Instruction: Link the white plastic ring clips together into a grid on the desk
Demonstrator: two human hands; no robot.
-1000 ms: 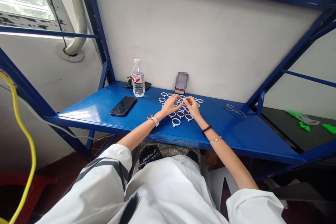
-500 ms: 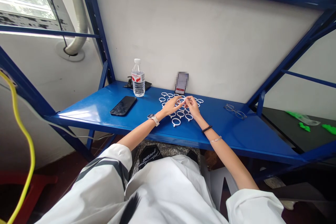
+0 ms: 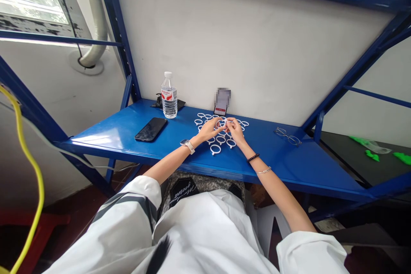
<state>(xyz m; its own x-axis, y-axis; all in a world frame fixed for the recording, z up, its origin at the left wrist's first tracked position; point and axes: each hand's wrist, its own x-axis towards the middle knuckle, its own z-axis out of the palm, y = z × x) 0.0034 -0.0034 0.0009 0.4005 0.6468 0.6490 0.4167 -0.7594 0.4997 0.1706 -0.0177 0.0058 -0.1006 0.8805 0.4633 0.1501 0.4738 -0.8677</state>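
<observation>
Several white plastic rings [image 3: 215,149], each with a small nub on its edge, lie spread on the blue table [image 3: 180,137]. Over them my left hand [image 3: 209,131] and my right hand [image 3: 235,130] nearly meet. Between their fingers is a white held ring [image 3: 221,123], raised above the others. My left thumb reaches toward its near edge. The fingertips of my right hand pinch its right side. Both hands cover part of the rings below, and the exact finger contact is small and hard to see.
A black phone [image 3: 151,129] lies to the left, with a water bottle [image 3: 169,96] and a black plastic bag [image 3: 181,104] behind it. Another phone [image 3: 222,102] leans on the back wall. Glasses [image 3: 288,136] rest on the right. Blue frame posts border the table.
The ring in my fingers has shifted and turned slightly. Both hands stay in nearly the same place, and the rings on the table look unmoved.
</observation>
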